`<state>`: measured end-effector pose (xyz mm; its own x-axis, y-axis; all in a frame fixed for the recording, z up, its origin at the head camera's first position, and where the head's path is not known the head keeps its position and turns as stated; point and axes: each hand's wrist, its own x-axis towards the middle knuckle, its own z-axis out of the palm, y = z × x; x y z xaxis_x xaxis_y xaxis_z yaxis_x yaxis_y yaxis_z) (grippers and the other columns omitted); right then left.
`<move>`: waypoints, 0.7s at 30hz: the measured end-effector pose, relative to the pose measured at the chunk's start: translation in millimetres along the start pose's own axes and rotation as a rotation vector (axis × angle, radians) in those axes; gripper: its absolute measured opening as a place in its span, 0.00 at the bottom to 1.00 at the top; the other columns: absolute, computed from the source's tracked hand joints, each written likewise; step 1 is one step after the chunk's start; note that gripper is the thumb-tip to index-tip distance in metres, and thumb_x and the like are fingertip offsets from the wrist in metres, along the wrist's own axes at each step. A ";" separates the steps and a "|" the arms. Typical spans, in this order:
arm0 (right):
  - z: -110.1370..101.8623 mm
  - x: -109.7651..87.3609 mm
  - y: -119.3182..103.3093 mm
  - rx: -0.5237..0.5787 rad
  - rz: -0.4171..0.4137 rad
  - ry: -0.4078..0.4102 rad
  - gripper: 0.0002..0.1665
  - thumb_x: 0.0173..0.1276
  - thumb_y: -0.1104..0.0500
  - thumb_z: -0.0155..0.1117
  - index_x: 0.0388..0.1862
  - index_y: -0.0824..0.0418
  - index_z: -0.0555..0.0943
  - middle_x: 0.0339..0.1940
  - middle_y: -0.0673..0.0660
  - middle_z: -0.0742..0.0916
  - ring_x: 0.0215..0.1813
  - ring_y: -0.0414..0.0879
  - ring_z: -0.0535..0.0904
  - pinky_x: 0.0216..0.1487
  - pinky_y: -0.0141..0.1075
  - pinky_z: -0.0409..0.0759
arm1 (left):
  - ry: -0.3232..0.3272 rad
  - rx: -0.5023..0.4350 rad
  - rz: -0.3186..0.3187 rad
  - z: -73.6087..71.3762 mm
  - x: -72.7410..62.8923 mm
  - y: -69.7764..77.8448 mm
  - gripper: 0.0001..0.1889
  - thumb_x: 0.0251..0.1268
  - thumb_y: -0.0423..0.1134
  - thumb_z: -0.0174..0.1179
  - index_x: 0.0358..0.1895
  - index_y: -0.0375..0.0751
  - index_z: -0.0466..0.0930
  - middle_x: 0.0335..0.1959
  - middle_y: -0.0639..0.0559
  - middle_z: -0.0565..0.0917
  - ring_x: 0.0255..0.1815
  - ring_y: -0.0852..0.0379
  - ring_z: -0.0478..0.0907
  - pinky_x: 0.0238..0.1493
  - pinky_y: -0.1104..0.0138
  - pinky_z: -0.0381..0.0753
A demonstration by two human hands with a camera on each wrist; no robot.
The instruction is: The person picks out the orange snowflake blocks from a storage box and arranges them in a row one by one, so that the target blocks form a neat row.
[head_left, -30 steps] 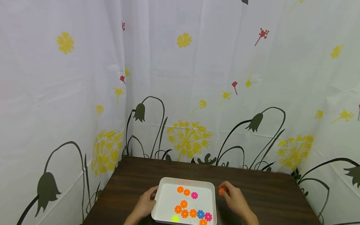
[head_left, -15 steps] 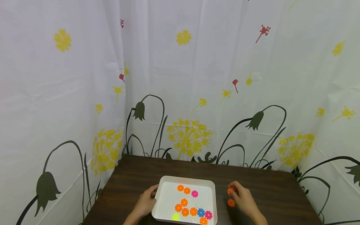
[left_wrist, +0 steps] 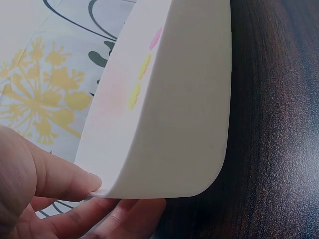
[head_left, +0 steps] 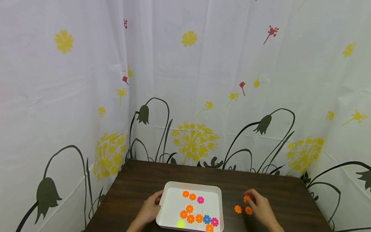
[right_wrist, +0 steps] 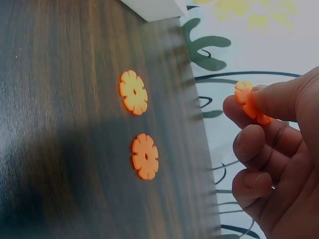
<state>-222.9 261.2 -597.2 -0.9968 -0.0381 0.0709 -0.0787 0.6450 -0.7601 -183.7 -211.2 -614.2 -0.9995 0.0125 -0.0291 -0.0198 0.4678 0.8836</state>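
My left hand (head_left: 149, 208) grips the left side of a white tray (head_left: 191, 184); in the left wrist view its thumb presses the rim and the other fingers go beneath. Orange flower-shaped discs, two pink ones (head_left: 200, 200), a blue one (head_left: 207, 219) and a yellow-green one (head_left: 181, 224) lie in the tray. To the right, my right hand (head_left: 261, 207) pinches an orange flower-shaped disc (right_wrist: 243, 93) between thumb and index finger, above the table. Two more orange discs lie flat side by side below it, a left one (head_left: 238, 209) and a right one (head_left: 248, 210).
The dark wooden table (head_left: 278, 188) holds the tray near its front middle. Behind and beside it hangs a white curtain (head_left: 174, 71) printed with flowers. Small pale specks lie in the tray near the blue disc.
My right hand has moved right, away from the tray. Two orange discs now lie on the table where it passed, and it pinches another. The left hand stays on the tray.
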 end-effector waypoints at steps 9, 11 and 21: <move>-7.5 -2.1 11.8 -0.006 -0.008 0.009 0.10 0.73 0.68 0.66 0.52 0.61 0.83 0.36 0.51 0.90 0.33 0.40 0.83 0.31 0.34 0.79 | 0.004 0.002 -0.001 0.8 0.0 2.1 0.36 0.54 0.20 0.53 0.73 0.26 0.71 0.49 0.29 0.88 0.38 0.46 0.89 0.34 0.59 0.87; -9.3 -2.3 14.7 -0.018 -0.003 0.018 0.10 0.73 0.68 0.66 0.51 0.61 0.83 0.36 0.50 0.90 0.34 0.40 0.84 0.32 0.34 0.79 | 0.004 -0.004 -0.004 0.6 -0.3 2.5 0.36 0.54 0.20 0.53 0.73 0.26 0.71 0.49 0.29 0.88 0.39 0.46 0.89 0.34 0.58 0.88; -16.3 -0.8 36.6 -0.090 0.042 0.027 0.09 0.73 0.67 0.66 0.50 0.61 0.84 0.35 0.49 0.90 0.36 0.41 0.84 0.37 0.37 0.82 | 0.004 -0.021 -0.002 0.9 -0.4 1.3 0.36 0.55 0.20 0.53 0.73 0.26 0.71 0.50 0.28 0.88 0.38 0.46 0.89 0.34 0.57 0.88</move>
<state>-224.8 297.3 -614.4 -0.9983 0.0099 0.0583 -0.0339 0.7116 -0.7017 -183.3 -209.7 -613.4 -0.9996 0.0084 -0.0288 -0.0219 0.4491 0.8932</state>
